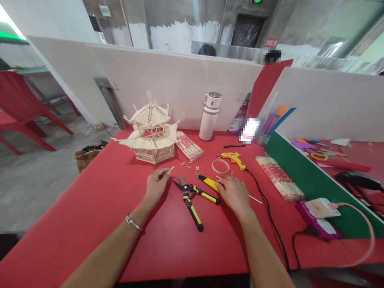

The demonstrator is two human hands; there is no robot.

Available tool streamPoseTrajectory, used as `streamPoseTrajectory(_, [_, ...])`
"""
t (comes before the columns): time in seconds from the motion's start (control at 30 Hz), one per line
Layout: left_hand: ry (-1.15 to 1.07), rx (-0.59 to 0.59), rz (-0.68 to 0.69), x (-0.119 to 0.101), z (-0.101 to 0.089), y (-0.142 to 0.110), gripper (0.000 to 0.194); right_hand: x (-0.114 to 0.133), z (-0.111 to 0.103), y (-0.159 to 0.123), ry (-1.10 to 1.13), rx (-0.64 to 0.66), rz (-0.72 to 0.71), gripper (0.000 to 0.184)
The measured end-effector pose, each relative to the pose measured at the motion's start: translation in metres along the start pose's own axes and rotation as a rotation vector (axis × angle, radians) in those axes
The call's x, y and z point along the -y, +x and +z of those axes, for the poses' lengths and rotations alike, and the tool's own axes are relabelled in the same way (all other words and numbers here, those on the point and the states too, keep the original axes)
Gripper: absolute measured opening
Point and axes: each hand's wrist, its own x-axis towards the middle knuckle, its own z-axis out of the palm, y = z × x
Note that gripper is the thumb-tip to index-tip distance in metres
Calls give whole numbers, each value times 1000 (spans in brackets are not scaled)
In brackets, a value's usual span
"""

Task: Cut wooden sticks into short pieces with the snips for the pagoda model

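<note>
My left hand [157, 183] pinches a short piece of wooden stick [172, 169] between thumb and fingers, just above the red table. My right hand [235, 192] is closed on the rear of a yellow utility knife [211, 183], its dark tip pointing up and left. Between the hands lie shears [192, 200] with black and yellow handles, their blades apart. A thin stick [255, 199] shows beyond my right hand, partly hidden by it. Behind my left hand stands a pagoda model [153, 140] built of pale sticks. Several small stick offcuts [189, 166] lie near it.
A yellow glue gun [234, 159] trails a black cord beside a roll of clear tape [221, 166]. Stick packs [189, 146], a white flask [209, 118] and a phone [250, 130] sit farther back. A green divider [300, 172] and a purple power strip [322, 224] border the right side.
</note>
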Motion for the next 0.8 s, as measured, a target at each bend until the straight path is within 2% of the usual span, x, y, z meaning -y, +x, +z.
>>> streamPoseTrajectory(0.1, [-3,7,-10,-1,1,-1,25,22,8,-14,-3,-13,-57,30])
streamPoseTrajectory(0.2, [11,7,-12,-2,2,-3,26,48,15,-23,9,-46,-53,34])
streamPoseTrajectory(0.3, [5,-4,-18,-5,0,-6,28,55,13,-26,32,-46,-52,36])
streamPoseTrajectory(0.37, [-24,-13,-22,-8,-2,-10,29,39,7,-32,31,-48,-28,33])
streamPoseTrajectory(0.43, [-75,-11,-46,-12,-2,-14,30,10,3,-42,-28,-81,112,32])
streamPoseTrajectory(0.53, [-210,11,-152,-19,0,-19,34,-42,5,-61,-82,-1,337,41])
streamPoseTrajectory(0.57, [-265,20,-199,-21,1,-20,36,-56,8,-66,-25,30,381,43])
streamPoseTrajectory(0.67, [-392,50,-316,-26,4,-24,44,-83,16,-71,184,129,377,32])
streamPoseTrajectory(0.73, [-429,66,-352,-27,5,-25,48,-89,15,-66,303,190,402,30])
streamPoseTrajectory(0.8, [-451,71,-370,-28,4,-27,49,-90,7,-58,535,252,412,30])
